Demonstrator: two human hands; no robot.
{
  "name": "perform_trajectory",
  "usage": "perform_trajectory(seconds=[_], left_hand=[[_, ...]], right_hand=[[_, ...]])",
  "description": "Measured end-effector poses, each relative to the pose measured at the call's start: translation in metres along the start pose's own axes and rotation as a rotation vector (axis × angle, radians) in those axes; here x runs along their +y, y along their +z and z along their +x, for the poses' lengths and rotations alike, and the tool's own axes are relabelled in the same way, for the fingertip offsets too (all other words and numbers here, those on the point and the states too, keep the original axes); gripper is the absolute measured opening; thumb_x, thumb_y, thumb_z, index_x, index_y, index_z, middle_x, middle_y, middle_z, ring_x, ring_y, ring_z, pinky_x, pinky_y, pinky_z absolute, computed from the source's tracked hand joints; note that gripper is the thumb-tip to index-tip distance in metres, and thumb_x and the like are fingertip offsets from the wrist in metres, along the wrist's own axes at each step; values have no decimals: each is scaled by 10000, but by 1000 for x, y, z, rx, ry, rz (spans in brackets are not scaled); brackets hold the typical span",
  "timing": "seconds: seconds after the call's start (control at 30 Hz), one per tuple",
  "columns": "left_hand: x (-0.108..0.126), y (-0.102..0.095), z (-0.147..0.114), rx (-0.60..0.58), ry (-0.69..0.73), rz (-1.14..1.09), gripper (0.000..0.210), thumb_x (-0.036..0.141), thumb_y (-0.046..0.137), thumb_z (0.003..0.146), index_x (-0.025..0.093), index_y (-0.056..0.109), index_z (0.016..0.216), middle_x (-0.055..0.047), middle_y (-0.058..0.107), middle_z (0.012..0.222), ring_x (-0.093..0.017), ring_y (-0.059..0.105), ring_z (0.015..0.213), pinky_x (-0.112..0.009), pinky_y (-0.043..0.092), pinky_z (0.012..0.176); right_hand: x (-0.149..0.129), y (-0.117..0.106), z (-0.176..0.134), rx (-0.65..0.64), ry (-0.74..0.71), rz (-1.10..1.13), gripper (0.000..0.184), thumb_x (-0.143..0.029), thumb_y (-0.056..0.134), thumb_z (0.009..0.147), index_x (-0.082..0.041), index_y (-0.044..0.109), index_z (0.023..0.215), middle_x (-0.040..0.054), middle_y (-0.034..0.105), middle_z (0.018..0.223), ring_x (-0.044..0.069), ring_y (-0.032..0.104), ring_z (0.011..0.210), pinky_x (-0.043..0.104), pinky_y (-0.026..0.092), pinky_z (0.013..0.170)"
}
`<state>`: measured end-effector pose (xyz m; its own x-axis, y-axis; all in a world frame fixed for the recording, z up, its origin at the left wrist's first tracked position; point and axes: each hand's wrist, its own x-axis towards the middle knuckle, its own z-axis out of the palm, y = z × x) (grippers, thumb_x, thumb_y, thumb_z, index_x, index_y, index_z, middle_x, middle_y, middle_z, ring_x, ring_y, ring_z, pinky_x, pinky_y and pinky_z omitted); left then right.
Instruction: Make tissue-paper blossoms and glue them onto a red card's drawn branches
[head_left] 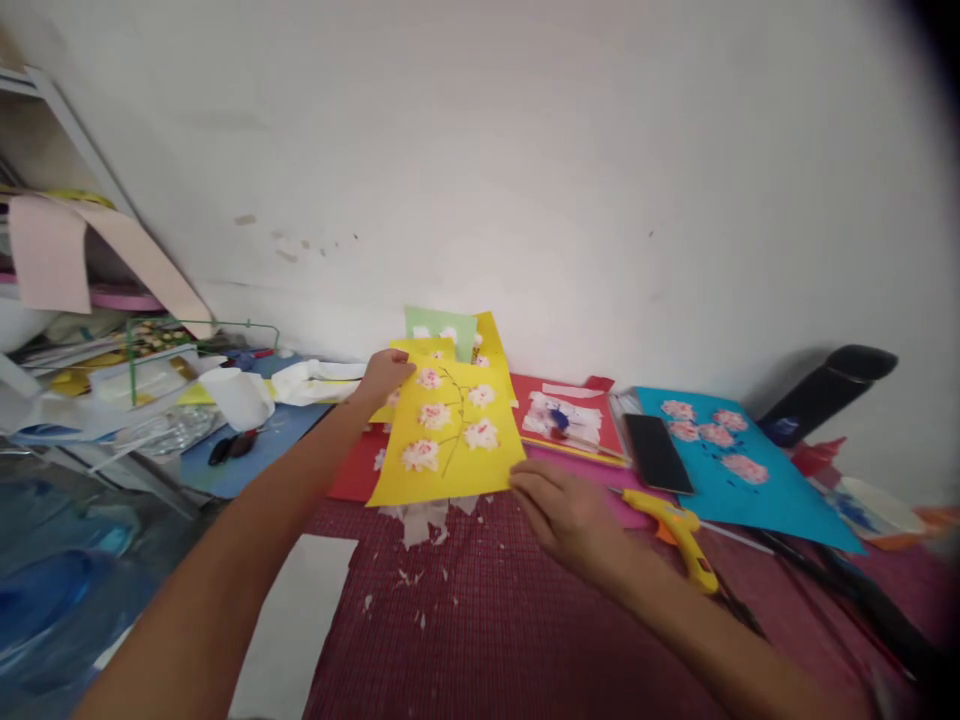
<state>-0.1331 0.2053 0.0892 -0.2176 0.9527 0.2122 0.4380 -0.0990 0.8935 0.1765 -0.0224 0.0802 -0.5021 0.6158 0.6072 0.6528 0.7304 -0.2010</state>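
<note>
A yellow sheet of paper (pixel 457 475) with pink-white flowers and a dark drawn branch is held up in front of me, tilted. At its upper left corner my left hand (pixel 388 375) is closed on the edge. My right hand (pixel 551 500) pinches the lower right corner. Behind the sheet, a green flower sheet (pixel 441 322) and other yellow sheets (pixel 493 335) lean against the wall, partly covered. A red sheet (pixel 356 470) lies beneath, mostly hidden by the yellow paper and my left arm.
To the right are a red sheet with a paint-stained paper and brush (pixel 577 432), a black phone (pixel 658 452), a yellow glue gun (pixel 675 530) and a blue flower sheet (pixel 720 470). A white paper roll (pixel 238 400) and sunglasses (pixel 232 448) lie left. Paper scraps (pixel 424 522) dot the red cloth.
</note>
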Motion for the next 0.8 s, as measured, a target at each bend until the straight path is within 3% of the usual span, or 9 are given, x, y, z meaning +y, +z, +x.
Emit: perform_trajectory(seconds=[0.2, 0.37, 0.57, 0.8], left_hand=[[-29, -20, 90, 136, -69, 38, 371, 193, 695, 647, 101, 669, 1005, -81, 688, 844, -179, 637, 678, -265, 491, 580], [-48, -30, 136, 205, -87, 81, 380, 179, 698, 663, 99, 660, 1033, -83, 674, 879, -169, 624, 695, -267, 491, 600], [-63, -29, 159, 203, -84, 135, 381, 168, 696, 659, 105, 669, 1034, -85, 677, 861, -180, 624, 695, -288, 501, 622], [-73, -23, 153, 197, -63, 243, 359, 166, 670, 674, 121, 696, 1030, -85, 700, 857, -203, 632, 743, -314, 507, 715]], right_hand=[[39, 67, 80, -153, -27, -12, 229, -151, 457, 967, -142, 652, 1086, 154, 666, 1083, 219, 623, 975, 353, 510, 837], [54, 103, 118, -287, -53, -97, 217, -143, 439, 970, -132, 640, 1052, 137, 647, 1068, 206, 590, 927, 328, 455, 812], [52, 121, 134, -369, -61, -166, 168, -147, 463, 954, -146, 630, 954, 98, 648, 1000, 184, 583, 837, 299, 416, 722], [35, 130, 145, -427, -81, -199, 157, -161, 489, 941, -146, 645, 941, 88, 659, 933, 198, 593, 828, 310, 425, 712]])
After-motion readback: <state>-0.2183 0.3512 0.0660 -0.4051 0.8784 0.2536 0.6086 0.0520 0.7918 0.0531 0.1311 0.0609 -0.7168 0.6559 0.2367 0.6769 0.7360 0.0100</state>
